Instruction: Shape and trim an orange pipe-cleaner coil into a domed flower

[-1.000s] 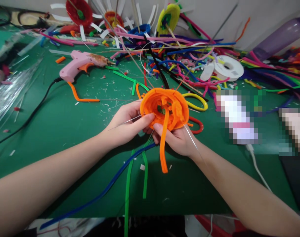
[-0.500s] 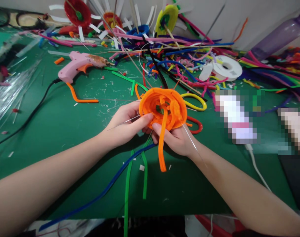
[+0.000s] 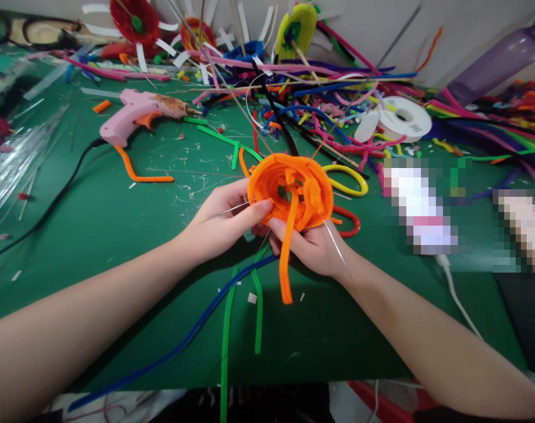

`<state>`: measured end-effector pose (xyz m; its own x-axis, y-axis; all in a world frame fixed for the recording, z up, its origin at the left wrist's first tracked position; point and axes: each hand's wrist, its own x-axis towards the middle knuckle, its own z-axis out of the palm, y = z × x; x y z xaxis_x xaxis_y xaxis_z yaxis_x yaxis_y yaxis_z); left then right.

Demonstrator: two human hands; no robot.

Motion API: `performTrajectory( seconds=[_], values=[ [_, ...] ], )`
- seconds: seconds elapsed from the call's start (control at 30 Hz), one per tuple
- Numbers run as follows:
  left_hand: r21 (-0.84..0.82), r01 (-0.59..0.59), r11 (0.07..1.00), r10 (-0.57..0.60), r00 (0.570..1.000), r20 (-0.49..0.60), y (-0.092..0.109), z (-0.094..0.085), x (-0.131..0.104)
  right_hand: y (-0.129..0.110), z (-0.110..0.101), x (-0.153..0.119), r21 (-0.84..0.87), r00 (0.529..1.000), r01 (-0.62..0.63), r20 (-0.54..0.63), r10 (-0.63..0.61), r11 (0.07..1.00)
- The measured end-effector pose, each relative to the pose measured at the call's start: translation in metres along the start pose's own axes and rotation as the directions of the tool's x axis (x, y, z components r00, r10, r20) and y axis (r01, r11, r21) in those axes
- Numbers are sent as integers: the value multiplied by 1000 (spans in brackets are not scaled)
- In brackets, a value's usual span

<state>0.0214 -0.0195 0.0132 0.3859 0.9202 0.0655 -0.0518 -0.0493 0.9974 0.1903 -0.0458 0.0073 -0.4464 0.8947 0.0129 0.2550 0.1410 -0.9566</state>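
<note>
Between my two hands is a round, bowl-shaped coil of orange pipe cleaners (image 3: 261, 176), its hollow side facing me. One loose orange end (image 3: 285, 276) hangs down from its middle. Thin stiff wires stick out around its rim. My left hand (image 3: 225, 220) grips the lower left rim, thumb on the inside edge. My right hand (image 3: 311, 249) holds the lower right from beneath, with its thumb at the bottom rim; its other fingers are mostly hidden. Below the hands lie a long blue pipe cleaner (image 3: 197, 329) and green pipe cleaners (image 3: 226, 346).
A pink glue gun (image 3: 133, 114) with a black cord lies at left. Pipe cleaner scraps, a white spool (image 3: 406, 120) and a purple bottle (image 3: 491, 64) are along the back. Similar discs in red (image 3: 128, 29) and yellow (image 3: 309, 26) stand against the wall. A blurred-out phone-like object (image 3: 421, 208) is at right.
Both hands keep the orange coil in nearly the same place. Its loose end has swung slightly left, and the view has shifted a little.
</note>
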Motion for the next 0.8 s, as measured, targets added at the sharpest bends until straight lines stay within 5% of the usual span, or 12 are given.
performTrajectory(
  seconds=[0.8],
  values=[
    [58,-7,998,6,1000,20,-3,-2,-1,-6,0,1,51,1000,9,0,-9,999]
  ],
)
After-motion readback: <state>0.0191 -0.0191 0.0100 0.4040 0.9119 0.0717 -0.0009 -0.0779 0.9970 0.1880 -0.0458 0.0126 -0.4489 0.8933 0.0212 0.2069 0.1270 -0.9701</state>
